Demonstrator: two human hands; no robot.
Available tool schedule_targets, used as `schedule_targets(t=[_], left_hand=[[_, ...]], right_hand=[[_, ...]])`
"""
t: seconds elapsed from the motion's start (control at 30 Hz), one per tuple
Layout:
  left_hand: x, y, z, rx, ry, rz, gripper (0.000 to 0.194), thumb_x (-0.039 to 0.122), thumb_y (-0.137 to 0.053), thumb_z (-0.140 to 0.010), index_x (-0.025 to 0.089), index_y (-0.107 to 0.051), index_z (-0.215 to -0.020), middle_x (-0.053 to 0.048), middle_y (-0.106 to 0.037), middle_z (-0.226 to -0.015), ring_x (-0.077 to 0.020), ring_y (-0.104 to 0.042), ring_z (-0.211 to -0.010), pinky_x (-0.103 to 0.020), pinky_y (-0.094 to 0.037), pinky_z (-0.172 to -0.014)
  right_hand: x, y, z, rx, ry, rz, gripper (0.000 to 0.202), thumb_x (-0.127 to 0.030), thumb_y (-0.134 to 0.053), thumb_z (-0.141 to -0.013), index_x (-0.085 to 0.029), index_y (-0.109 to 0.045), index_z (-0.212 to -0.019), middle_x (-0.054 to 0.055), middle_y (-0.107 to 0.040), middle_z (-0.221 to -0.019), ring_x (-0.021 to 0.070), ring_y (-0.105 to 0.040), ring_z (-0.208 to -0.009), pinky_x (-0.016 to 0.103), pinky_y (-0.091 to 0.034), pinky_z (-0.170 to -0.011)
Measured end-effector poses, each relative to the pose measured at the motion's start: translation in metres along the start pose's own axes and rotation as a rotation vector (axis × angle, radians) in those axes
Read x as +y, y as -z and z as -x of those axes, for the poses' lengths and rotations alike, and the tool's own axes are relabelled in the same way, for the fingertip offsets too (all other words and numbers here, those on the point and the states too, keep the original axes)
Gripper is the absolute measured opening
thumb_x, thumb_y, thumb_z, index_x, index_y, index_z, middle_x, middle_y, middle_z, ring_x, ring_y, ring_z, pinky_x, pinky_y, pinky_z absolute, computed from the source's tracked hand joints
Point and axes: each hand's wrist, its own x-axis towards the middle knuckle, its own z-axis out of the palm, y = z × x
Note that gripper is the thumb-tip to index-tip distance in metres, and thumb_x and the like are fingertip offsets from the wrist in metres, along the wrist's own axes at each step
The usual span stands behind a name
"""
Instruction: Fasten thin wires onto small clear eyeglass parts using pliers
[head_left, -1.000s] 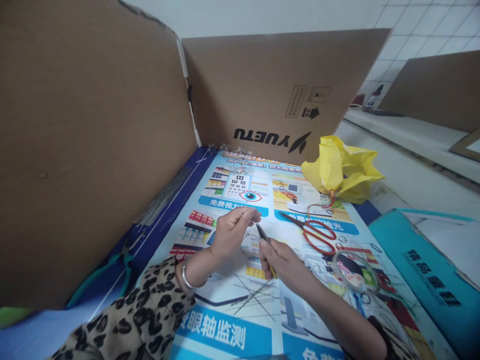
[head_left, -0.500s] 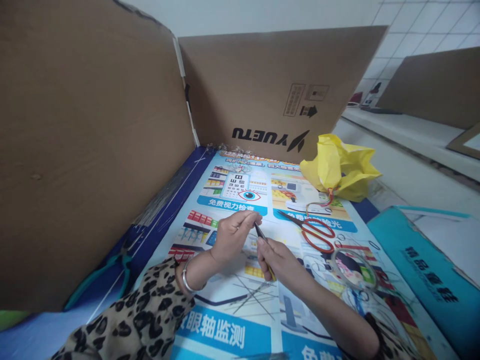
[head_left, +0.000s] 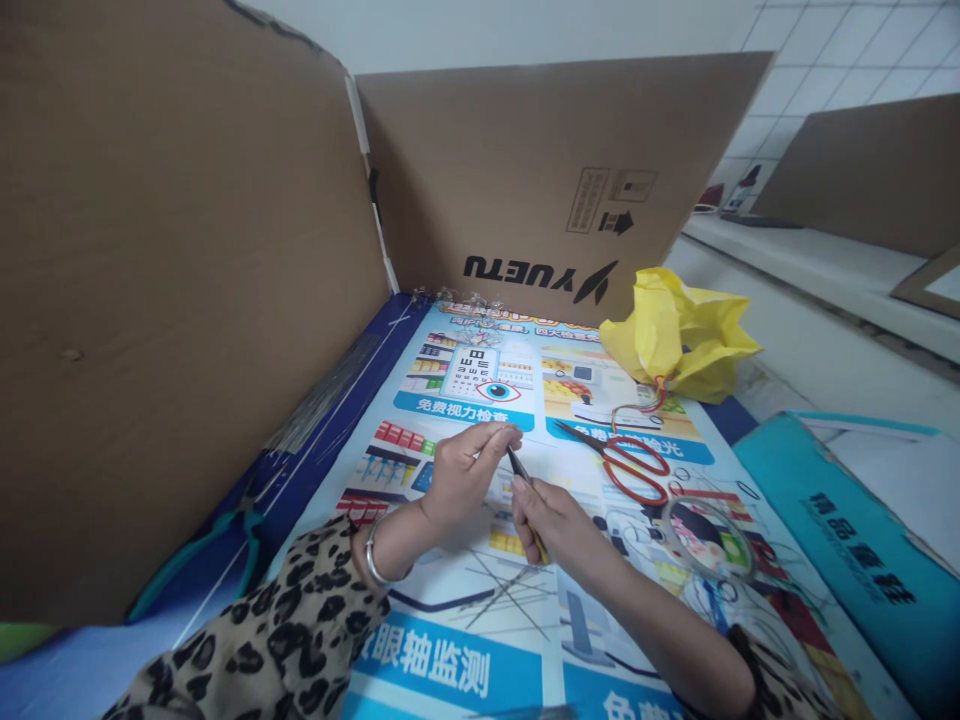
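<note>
My right hand (head_left: 551, 515) shifted slightly, clamped on slim dark-tipped yellow-handled tool (head_left: 517, 464) | left hand (head_left: 459, 472) pinched, content I cannot tell | slipping tip could prick it

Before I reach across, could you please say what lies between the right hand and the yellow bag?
Head view: from right hand to yellow bag lie the scissors, then thin cords.

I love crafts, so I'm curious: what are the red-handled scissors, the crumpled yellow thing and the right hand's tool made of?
Scissors: dark, pointed blades, probably metal; smooth red handles, perhaps plastic-coated. Yellow thing: matte, sharply creased, so paper or thin plastic. Tool: dark, slim tip, probably metal; yellow grip mostly hidden.
</note>
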Motion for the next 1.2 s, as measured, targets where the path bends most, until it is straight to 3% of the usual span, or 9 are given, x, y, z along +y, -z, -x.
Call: schedule_targets(t=[0.67, 0.8, 1.0, 1.2], left_hand=[[-0.004, 0.003, -0.009, -0.059, -0.040, -0.125, 0.014, 0.023, -0.054, -0.080, 0.020, -0.066, -0.087, -0.001, -0.069, -0.088, -0.0125, -0.064, -0.083, -0.024, -0.049, -0.079], [-0.006, 0.003, -0.010, -0.072, 0.025, -0.089, 0.012, 0.024, -0.055, -0.080, 0.019, -0.065, -0.083, -0.002, -0.068, -0.083, -0.0128, -0.064, -0.078, -0.025, -0.050, -0.075], [-0.009, 0.003, -0.012, -0.017, 0.154, 0.133, 0.019, 0.034, -0.057, -0.078, 0.016, -0.061, -0.084, -0.003, -0.067, -0.077, -0.0133, -0.064, -0.069, -0.027, -0.052, -0.069], [-0.009, -0.001, -0.010, 0.007, 0.228, 0.231, 0.021, 0.035, -0.060, -0.075, 0.015, -0.062, -0.081, -0.005, -0.067, -0.079, -0.0142, -0.064, -0.072, -0.027, -0.051, -0.070]], right_hand=[[-0.007, 0.003, 0.001, 0.042, 0.081, 0.085, 0.042, -0.054, -0.028, -0.086, -0.021, -0.036, -0.061, -0.006, -0.040, -0.036, 0.0082, -0.039, -0.034, 0.022, -0.034, -0.042], [-0.003, 0.003, -0.002, 0.055, 0.090, 0.136, 0.042, -0.053, -0.027, -0.087, -0.021, -0.035, -0.061, -0.007, -0.039, -0.036, 0.0081, -0.039, -0.034, 0.022, -0.034, -0.042], [0.007, 0.005, -0.008, 0.105, 0.065, 0.228, 0.041, -0.054, -0.027, -0.087, -0.021, -0.038, -0.064, -0.006, -0.041, -0.038, 0.0090, -0.040, -0.035, 0.023, -0.034, -0.043], [-0.001, 0.003, -0.002, 0.076, 0.069, 0.119, 0.044, -0.060, -0.029, -0.083, -0.021, -0.037, -0.063, -0.005, -0.045, -0.045, 0.0088, -0.045, -0.042, 0.023, -0.037, -0.048]])
